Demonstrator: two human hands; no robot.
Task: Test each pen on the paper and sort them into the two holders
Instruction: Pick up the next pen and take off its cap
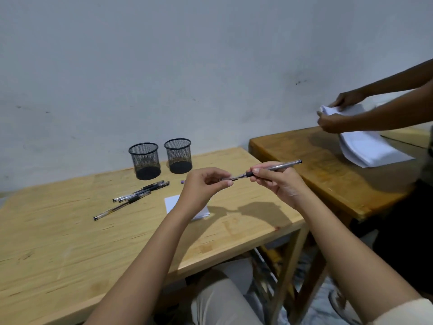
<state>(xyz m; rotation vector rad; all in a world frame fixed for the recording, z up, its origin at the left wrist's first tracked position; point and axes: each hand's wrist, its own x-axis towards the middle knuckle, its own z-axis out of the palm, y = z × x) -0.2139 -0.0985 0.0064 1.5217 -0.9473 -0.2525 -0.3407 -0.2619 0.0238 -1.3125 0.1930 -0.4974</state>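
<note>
Here — two holders (161,158); four pens (131,199)

The bench (70,242) is pale wood with a smooth, faintly shiny finish and visible grain. The two holders (144,160) (178,155) are black metal mesh, matt. The pens (140,194) on the bench have clear, glossy plastic barrels with black grips, as does the held pen (278,167). The paper (171,204) is white and matt. The neighbouring table (328,174) is darker, worn wood, and the wall (164,66) is scuffed, matt paint.
</note>
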